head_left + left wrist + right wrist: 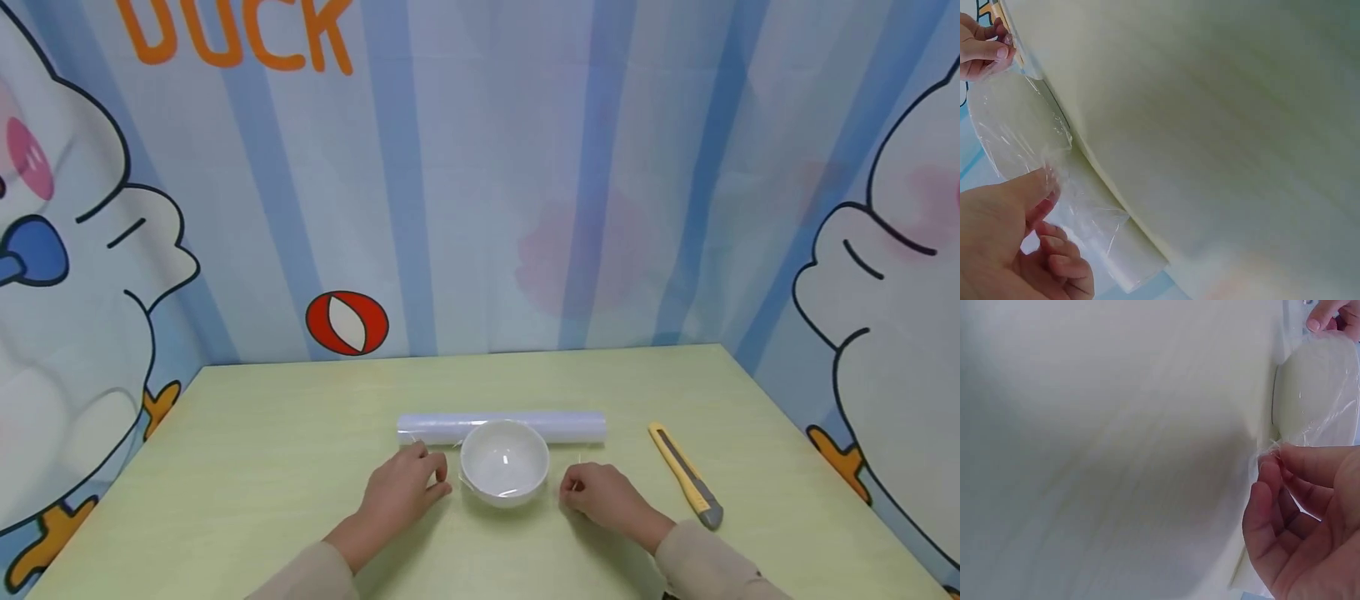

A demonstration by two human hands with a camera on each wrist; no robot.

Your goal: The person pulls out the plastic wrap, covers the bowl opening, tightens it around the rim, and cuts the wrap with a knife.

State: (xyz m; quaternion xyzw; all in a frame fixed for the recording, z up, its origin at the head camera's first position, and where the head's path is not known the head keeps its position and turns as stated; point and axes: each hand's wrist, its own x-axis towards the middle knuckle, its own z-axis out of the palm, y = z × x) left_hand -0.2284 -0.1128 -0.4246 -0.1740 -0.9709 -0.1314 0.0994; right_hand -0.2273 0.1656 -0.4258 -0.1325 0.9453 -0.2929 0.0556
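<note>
We see white bowl on desk, between both hands, clear film spread over its top. Left hand pinches film edge between thumb and fingers; right hand pinches film on opposite side of bowl. We note white roll lying just behind bowl, and yellow-grey cutter to right of right hand, blade side unclear to us.
</note>
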